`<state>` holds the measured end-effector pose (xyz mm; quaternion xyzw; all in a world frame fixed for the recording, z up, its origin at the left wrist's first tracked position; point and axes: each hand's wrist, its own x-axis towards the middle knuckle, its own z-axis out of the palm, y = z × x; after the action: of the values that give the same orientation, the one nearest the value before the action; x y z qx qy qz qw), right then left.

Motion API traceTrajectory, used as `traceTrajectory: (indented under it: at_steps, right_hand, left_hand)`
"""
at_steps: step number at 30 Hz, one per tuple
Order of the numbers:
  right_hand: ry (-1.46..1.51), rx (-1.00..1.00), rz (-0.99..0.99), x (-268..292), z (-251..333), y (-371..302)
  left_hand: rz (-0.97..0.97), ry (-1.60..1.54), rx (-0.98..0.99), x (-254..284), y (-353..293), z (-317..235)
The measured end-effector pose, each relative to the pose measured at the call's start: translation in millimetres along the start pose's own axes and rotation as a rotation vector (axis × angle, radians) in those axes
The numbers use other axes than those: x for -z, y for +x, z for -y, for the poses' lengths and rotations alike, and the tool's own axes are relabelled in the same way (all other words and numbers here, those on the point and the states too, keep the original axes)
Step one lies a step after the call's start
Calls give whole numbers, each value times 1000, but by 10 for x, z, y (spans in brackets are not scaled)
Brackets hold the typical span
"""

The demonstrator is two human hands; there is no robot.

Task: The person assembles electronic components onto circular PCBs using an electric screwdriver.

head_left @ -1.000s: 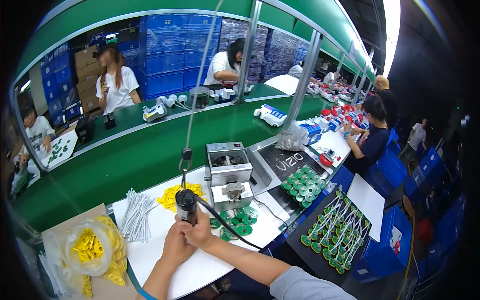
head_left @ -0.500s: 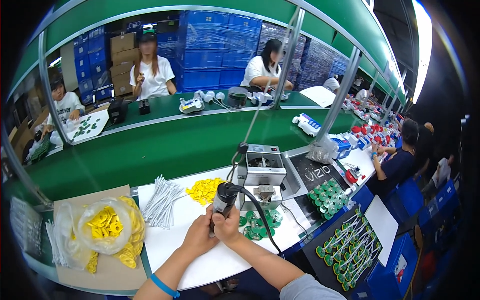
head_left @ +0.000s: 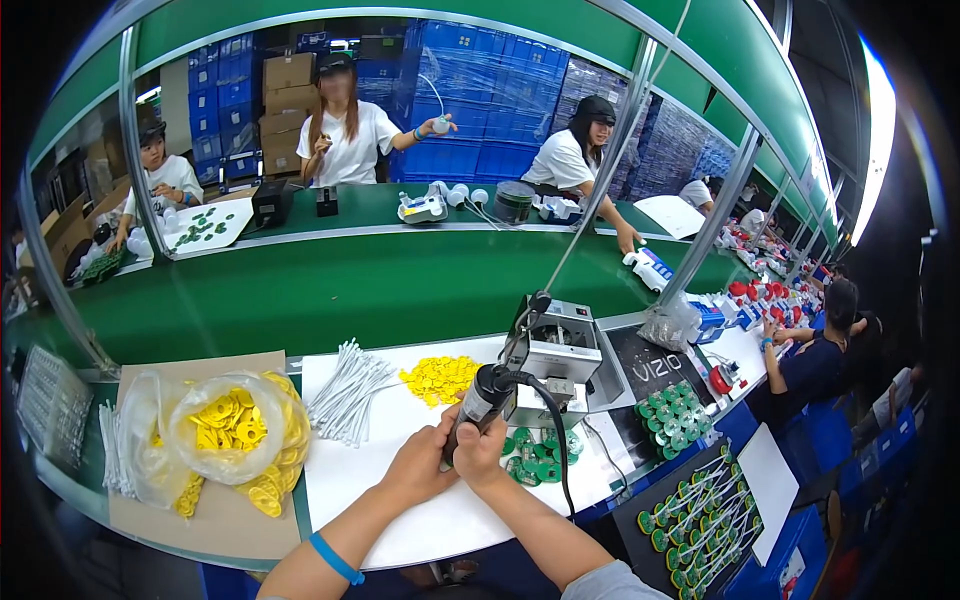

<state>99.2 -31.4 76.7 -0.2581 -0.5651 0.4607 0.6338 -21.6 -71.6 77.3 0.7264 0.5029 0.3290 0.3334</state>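
Observation:
My left hand (head_left: 418, 466) and my right hand (head_left: 480, 452) meet on the white bench top (head_left: 420, 520) around the lower end of a black powered screwdriver (head_left: 478, 402). The tool hangs tilted on a cable (head_left: 598, 200) that runs up to the frame. Its black cord (head_left: 552, 420) loops down to the right. What my fingertips pinch under the tool's tip is hidden. Green round boards (head_left: 535, 462) lie just right of my hands. A small grey machine (head_left: 562, 352) stands behind the tool.
A pile of yellow discs (head_left: 440, 378) and a bundle of white wires (head_left: 345, 392) lie left of the tool. A clear bag of yellow discs (head_left: 225, 425) rests on cardboard. A black tray with green boards (head_left: 700, 505) sits at right. Other people work across the green conveyor (head_left: 330, 280).
The view has swung to the right and drawn closer. My hands stay together on the screwdriver over the same spot on the bench.

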Motion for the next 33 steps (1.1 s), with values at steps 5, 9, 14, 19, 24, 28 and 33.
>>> traceTrajectory:
  at_steps: [5,9,14,19,24,28,33]
  right_hand:
    - [-10,1,8,-38,8,-9]
    - [-14,5,-13,-114,22,-39]
    - [23,7,-28,-241,196,-33]
    - [49,31,-204,-269,522,84]
    - [-257,14,-276,-137,624,59]
    - [-1019,257,-443,-121,503,-83]
    - [-995,568,-110,-319,621,-176]
  left_hand:
    - [-3,13,-17,20,-35,40]
    - [11,-8,23,125,-88,-72]
    - [4,57,-8,254,-197,-127]
    - [-48,47,-112,324,-335,-86]
    - [-42,132,-194,401,-448,133]
    - [-39,95,-255,441,-473,300]
    - [62,-336,136,532,-474,314]
